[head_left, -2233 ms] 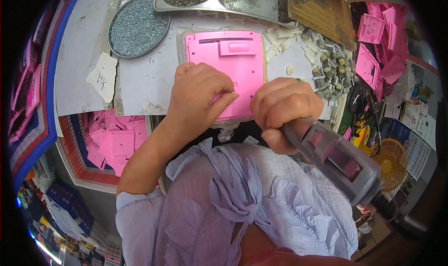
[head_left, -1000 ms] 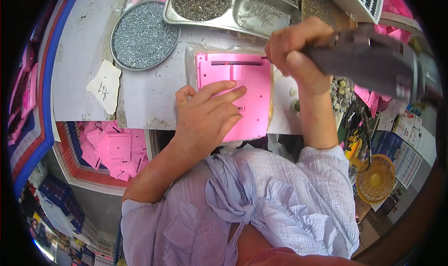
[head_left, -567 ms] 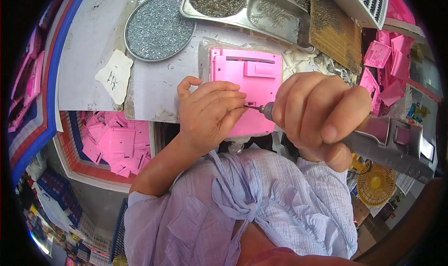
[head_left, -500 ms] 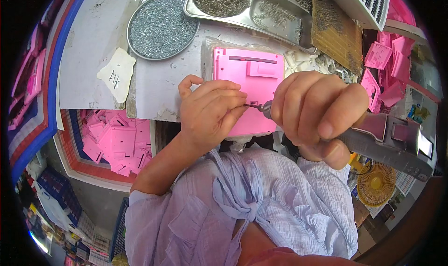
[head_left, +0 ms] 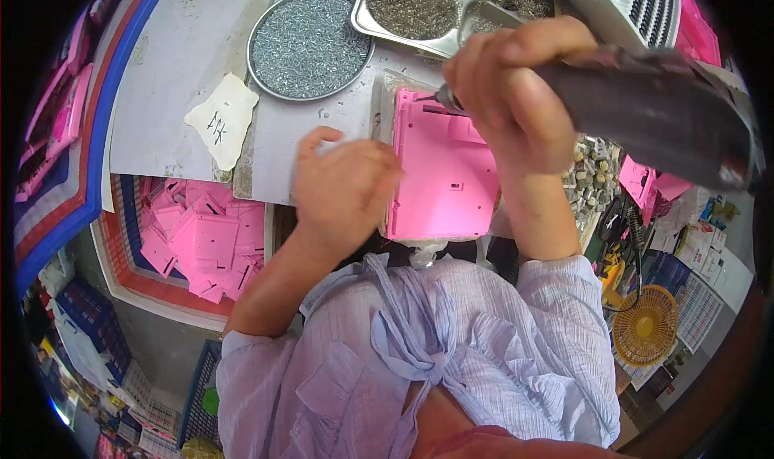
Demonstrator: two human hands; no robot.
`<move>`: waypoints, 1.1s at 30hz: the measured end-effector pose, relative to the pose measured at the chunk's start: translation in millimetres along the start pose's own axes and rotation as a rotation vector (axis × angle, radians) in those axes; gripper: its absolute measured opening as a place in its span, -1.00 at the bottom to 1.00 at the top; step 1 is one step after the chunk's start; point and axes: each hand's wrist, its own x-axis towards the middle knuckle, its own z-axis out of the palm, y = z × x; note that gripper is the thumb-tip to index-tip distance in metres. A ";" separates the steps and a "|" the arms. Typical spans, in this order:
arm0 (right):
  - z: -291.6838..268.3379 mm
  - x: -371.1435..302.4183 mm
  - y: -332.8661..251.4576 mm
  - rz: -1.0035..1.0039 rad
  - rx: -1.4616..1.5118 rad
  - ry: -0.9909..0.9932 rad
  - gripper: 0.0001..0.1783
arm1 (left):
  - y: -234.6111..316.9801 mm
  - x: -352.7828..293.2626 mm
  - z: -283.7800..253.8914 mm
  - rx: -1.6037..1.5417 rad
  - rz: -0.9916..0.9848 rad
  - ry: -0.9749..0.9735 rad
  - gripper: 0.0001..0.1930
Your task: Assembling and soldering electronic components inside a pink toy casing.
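Note:
A pink plastic panel [head_left: 439,209] lies flat in front of me on a clear plastic wrapping, with slots near its top and a small opening lower down. My right hand [head_left: 516,96] grips a dark electric screwdriver [head_left: 645,112] tilted out to the right. Its metal bit points at the panel's upper left corner; whether it touches a screw there cannot be made out. At the panel's left edge is my left hand [head_left: 343,189], blurred by motion, its fingers curled towards the panel. What they hold, if anything, is not visible.
Silver screws [head_left: 306,44] fill a round tray [head_left: 251,64] at the back left. Beside it, a steel tray [head_left: 403,46] bears darker screws. A torn white paper [head_left: 222,120] lies left. Pink parts [head_left: 201,241] fill a bin at lower left; small metal blocks [head_left: 595,169] lie right.
The screwdriver has moved away from me, from the panel's middle opening to its upper left corner. My left hand has drawn back from the opening to the left edge.

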 end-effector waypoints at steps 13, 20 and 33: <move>4.8 4.6 25.6 0.031 -0.183 -0.186 -0.82 | 15.0 -14.0 25.1 0.043 0.103 0.009 -0.76; 11.3 -12.7 1.5 0.129 -0.187 -0.205 -0.72 | 15.0 -20.2 27.2 -0.004 0.095 0.042 -0.80; 26.5 -25.4 -50.0 0.079 0.213 -0.159 -0.67 | 11.0 -10.3 13.2 -0.105 0.051 0.160 -0.81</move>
